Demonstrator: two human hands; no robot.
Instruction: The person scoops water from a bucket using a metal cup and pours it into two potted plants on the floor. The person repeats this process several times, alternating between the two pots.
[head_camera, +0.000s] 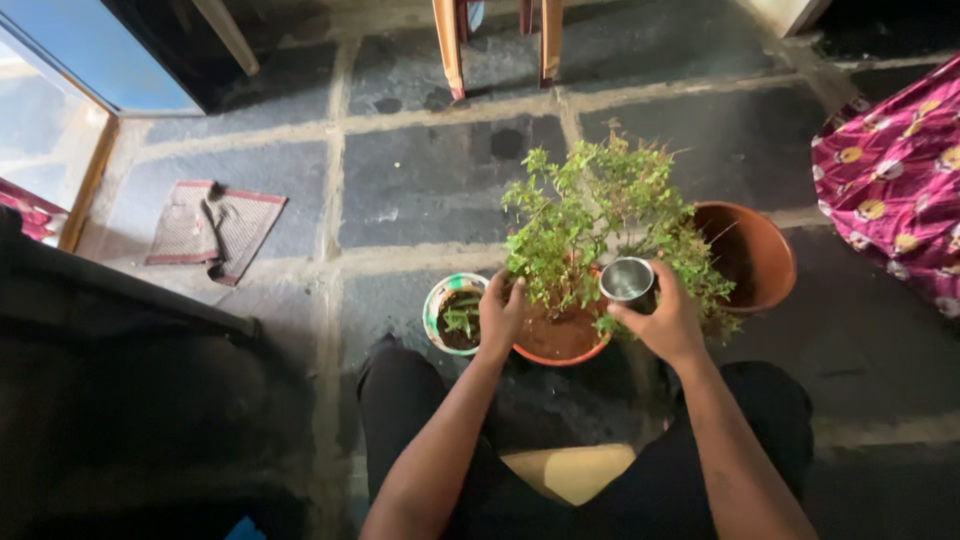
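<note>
My right hand (668, 322) is wrapped around a steel cup (629, 281), held over the plant (600, 215). My left hand (500, 315) grips the pot (560, 345) rim beside it. I'd worry the cup tips early and misses the soil, or my wrist crushes stems underneath.

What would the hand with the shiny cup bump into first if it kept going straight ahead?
Probably the leafy plant: the right hand holds the steel cup right at its leaves, above the orange pot. Depth is hard to judge.
</note>
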